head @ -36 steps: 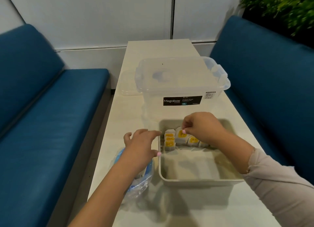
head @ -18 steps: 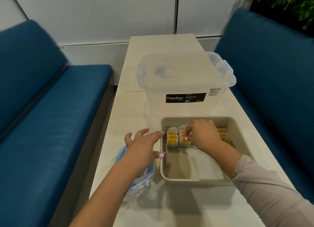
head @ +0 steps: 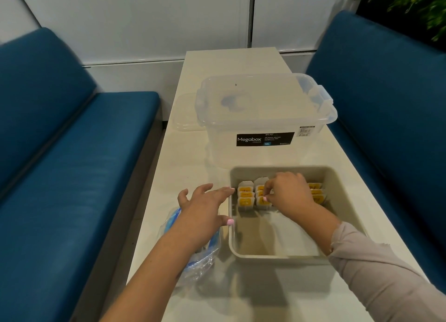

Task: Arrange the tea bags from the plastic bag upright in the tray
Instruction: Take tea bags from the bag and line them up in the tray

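The right hand (head: 288, 196) pinches a tea bag (head: 263, 201) in the tray (head: 277, 255), left hand (head: 202, 209) open; a careless push may tip the standing rows

Pale table (head: 241, 63) bears tray (head: 277, 257), plastic bag (head: 200, 263), clear storage box (head: 263, 114), perhaps a lid (head: 187, 114).

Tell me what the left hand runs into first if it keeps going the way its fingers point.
The left hand points right, toward the tray. It would likely meet the tray's left wall first, then the nearest upright tea bags; its height above the rim is unclear.
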The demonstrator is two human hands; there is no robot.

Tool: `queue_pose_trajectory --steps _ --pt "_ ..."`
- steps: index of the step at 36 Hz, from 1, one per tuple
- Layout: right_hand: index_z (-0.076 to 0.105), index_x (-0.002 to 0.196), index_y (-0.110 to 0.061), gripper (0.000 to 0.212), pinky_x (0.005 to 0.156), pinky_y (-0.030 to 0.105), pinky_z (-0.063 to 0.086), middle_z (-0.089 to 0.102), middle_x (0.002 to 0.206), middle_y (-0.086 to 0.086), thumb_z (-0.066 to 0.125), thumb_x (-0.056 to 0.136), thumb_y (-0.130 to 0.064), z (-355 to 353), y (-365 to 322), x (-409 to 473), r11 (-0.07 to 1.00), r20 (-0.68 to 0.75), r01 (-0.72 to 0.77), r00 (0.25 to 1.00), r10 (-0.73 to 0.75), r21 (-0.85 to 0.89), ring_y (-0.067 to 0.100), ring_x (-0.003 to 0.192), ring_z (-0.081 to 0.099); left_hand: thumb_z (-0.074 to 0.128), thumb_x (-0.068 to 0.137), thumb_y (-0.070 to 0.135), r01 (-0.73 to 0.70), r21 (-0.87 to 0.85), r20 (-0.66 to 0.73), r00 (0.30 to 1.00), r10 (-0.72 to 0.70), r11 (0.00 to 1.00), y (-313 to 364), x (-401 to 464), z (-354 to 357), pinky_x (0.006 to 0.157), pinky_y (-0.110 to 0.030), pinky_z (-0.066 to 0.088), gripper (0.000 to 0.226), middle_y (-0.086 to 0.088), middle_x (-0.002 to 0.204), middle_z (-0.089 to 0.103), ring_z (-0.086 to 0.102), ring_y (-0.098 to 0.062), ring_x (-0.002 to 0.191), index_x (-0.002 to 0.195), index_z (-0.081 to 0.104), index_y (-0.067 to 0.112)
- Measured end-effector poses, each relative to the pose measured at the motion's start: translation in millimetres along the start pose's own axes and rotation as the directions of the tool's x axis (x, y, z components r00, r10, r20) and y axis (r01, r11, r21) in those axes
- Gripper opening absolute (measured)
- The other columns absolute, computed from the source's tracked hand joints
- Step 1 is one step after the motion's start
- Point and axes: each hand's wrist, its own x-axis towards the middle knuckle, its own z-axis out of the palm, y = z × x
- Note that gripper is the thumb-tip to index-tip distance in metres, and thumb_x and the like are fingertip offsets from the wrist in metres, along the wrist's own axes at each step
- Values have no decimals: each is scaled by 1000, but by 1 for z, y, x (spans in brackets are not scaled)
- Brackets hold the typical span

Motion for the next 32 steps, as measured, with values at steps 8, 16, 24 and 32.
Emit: queue_pose_trajectory --steps 8,16,24,32 --pt "68 93 -35 8 87 31 36 59 103 -4 62 88 -35 -4 -1 -2 1000 8 6 1000 -6 11 18 102 52 63 87 38 2 10 4 1000 -2 1000 1 -2 -1 114 -48 -1 66 11 152 30 12 -13 144 142 28 45" --pt "67 100 -36 15 91 30 36 62 104 -6 63 86 -34 -15 -1 -7 999 -35 -5 999 6 42 15 104 54 51 95 12 -11 -142 -120 993 -6 990 -15 -7 -9 112 -35 16 55 5 147 37 23 -14 140 140 36 41" --pt "68 94 -34 13 87 31 37 66 88 -8 64 85 -43 -37 -28 -11 973 -74 48 997 -32 227 14 90 58 60 91 22 75 -180 -185 977 -108 981 -55 -21 -24 94 -24 41 45 13 131 55 51 -8 119 133 48 36" --pt "69 96 -31 16 78 25 39 66 86 -10 66 84 -41 -46 -77 -21 922 -63 189 982 -178 337 11 88 59 74 77 40 237 -154 -157 953 -261 959 -68 -39 -20 82 -27 51 58 11 120 60 58 -8 102 130 51 31"
